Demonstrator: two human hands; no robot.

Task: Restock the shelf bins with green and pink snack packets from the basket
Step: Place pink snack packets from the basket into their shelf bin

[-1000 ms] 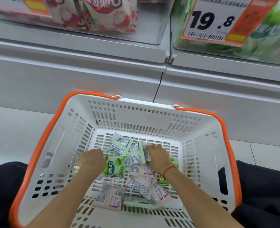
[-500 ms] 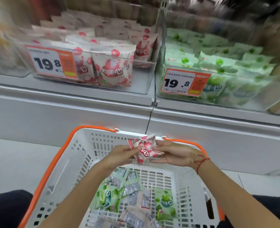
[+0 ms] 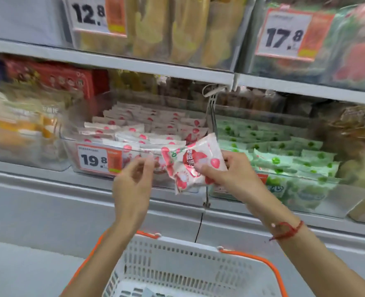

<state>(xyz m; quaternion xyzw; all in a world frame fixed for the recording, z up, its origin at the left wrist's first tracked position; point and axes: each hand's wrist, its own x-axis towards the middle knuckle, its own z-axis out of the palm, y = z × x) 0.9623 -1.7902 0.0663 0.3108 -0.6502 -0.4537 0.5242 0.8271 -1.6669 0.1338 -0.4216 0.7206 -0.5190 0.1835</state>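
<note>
My right hand point(image 3: 230, 174) grips a small bunch of pink snack packets point(image 3: 188, 168), raised in front of the clear bin of pink packets point(image 3: 70, 151). Just left of the bunch is my left hand point(image 3: 132, 185), its fingers loosely curled and holding nothing. The clear bin of green packets point(image 3: 337, 200) stands to the right of the pink one on the same shelf. Below my arms is the white basket with orange rim point(image 3: 177, 258); its contents are mostly out of view.
Price tags reading 19.8 point(image 3: 98, 159), 12.8 point(image 3: 91, 13) and 17.8 point(image 3: 284, 35) hang on the bins. Other snack bins fill the upper shelf and both sides. A grey shelf base point(image 3: 48, 211) runs below the bins.
Both hands have risen from the basket to the shelf level. The pink packets, held between both hands before, are now in my right hand alone, and my view has tilted up.
</note>
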